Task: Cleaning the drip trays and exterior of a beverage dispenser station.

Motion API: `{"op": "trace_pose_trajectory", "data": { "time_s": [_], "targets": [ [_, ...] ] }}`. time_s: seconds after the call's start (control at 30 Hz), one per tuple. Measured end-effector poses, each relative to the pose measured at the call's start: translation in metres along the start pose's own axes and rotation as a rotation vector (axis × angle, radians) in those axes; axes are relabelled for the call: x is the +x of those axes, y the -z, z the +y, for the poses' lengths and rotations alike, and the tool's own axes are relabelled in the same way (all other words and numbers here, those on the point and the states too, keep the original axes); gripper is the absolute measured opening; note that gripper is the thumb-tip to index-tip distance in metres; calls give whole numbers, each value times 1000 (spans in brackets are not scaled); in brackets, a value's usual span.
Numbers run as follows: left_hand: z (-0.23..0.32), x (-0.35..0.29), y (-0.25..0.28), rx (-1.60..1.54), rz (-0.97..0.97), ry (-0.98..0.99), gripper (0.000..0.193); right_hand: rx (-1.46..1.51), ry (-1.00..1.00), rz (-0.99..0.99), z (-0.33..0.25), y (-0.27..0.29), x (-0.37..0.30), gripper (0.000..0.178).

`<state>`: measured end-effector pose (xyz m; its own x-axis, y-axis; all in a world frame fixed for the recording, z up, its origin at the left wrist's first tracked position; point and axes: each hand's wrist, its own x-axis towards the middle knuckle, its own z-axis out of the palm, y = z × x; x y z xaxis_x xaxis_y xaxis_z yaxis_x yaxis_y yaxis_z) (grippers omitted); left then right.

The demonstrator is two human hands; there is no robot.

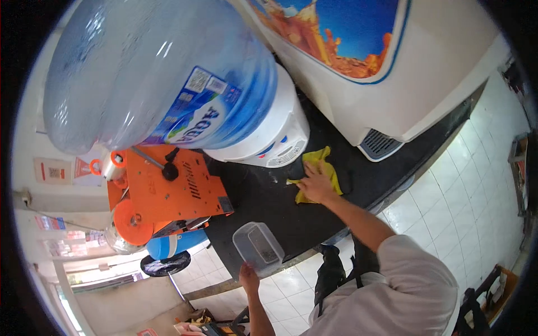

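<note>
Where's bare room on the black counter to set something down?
Black counter: one open patch between the orange machine and yellow cloth, beyond the clear container. Another between cloth and drip tray. Crowded: far side, with water dispenser and big white machine. Right hand covers part of the cloth; left hand is at the container.

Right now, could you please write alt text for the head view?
A person's right hand rests on a yellow cloth on a black counter; the left hand is at a clear box. A water dispenser and orange machine stand nearby.
</note>
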<state>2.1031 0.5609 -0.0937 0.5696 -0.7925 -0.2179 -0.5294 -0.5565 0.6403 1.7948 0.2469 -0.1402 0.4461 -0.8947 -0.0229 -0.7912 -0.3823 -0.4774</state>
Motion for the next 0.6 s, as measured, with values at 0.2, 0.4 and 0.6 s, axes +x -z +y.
{"op": "trace_pose_trajectory", "data": {
  "time_s": [0.2, 0.4, 0.6],
  "targets": [
    [27, -29, -20, -206, 56, 81, 30, -37, 360, -201, -30, -20, 28, 45],
    [48, -68, -30, -385, 167, 156, 50, -112, 399, -137, -91, -68, 104, 44],
    [26, -147, -11, -469, 231, 327, 53, 128, 539, 129, -21, -28, 26, 37]
  ]
}}
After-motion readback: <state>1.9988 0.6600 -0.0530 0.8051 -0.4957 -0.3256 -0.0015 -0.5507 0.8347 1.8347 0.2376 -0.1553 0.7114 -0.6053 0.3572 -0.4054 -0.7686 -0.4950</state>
